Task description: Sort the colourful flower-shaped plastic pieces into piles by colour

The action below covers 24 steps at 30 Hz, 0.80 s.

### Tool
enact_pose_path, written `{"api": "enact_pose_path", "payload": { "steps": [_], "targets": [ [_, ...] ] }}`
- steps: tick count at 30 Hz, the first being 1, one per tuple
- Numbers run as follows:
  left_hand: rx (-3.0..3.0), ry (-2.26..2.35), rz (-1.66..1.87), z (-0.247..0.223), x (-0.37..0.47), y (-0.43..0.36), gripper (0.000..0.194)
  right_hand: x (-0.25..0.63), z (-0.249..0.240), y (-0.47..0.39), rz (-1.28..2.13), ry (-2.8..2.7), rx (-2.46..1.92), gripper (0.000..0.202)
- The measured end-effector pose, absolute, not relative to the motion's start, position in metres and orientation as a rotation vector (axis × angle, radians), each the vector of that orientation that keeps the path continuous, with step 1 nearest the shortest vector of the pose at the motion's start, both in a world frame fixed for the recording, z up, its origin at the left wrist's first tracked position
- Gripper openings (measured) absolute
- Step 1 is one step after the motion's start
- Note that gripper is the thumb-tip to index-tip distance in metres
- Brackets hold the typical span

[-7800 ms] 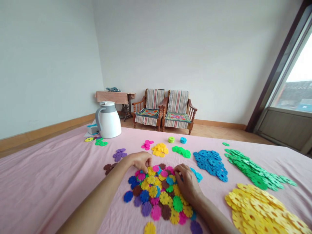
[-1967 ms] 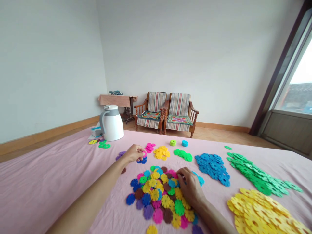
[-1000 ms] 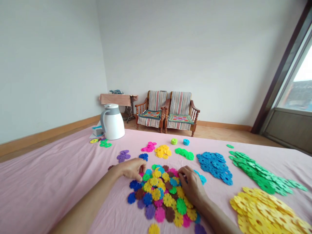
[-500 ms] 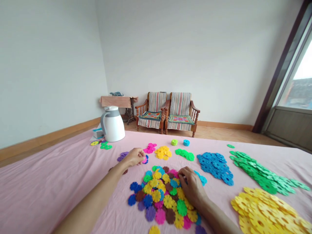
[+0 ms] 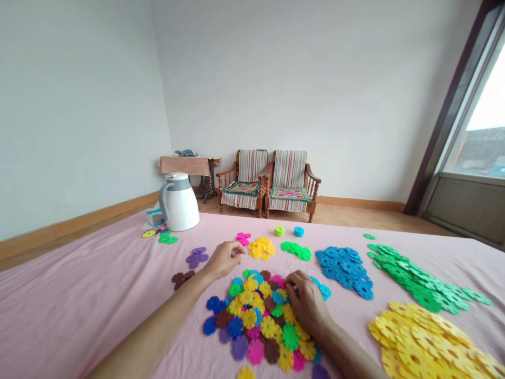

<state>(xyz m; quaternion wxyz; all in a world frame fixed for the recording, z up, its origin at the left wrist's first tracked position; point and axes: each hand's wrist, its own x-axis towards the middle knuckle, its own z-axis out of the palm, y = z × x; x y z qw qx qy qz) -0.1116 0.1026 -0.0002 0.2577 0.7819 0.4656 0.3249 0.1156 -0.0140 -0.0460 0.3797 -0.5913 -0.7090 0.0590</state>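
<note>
My left hand (image 5: 225, 260) is over the pink cloth, its fingers curled together beside the small yellow disc pile (image 5: 261, 248) and just nearer than the pink discs (image 5: 243, 238). A sliver of colour shows under its fingertips, too small to name. My right hand (image 5: 305, 295) rests on the right side of a mixed heap of notched plastic discs (image 5: 252, 316). Its fingers bend down onto the heap by a pink disc (image 5: 278, 281), and the fingertips are partly hidden. Purple discs (image 5: 197, 257) and brown discs (image 5: 182, 279) lie left of my left hand.
Larger blue (image 5: 344, 268), green (image 5: 418, 279) and yellow discs (image 5: 422, 342) lie in piles at the right. Light green discs (image 5: 295, 250) and two small stacks (image 5: 279, 231) sit farther back. A white jug (image 5: 180, 205) stands at the back left.
My left hand has shifted right, toward the yellow discs; the pink disc seen at its fingertips no longer shows. The brown and purple discs are less covered. My right hand has barely moved.
</note>
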Motion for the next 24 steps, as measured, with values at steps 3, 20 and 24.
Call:
{"api": "enact_pose_path", "payload": {
  "steps": [3,20,24],
  "targets": [
    [2.283,1.132,0.825,-0.003,-0.106,0.081,0.014,0.115,-0.044,-0.014,0.15,-1.818,-1.501,0.019],
    [2.53,0.935,0.685,-0.004,-0.095,0.041,0.012,0.115,-0.039,-0.01,0.077,-1.835,-1.578,0.021],
    [2.542,0.922,0.702,-0.005,-0.094,0.041,0.012,0.11,-0.043,-0.003,0.036,-1.934,-1.687,0.028]
  ]
}}
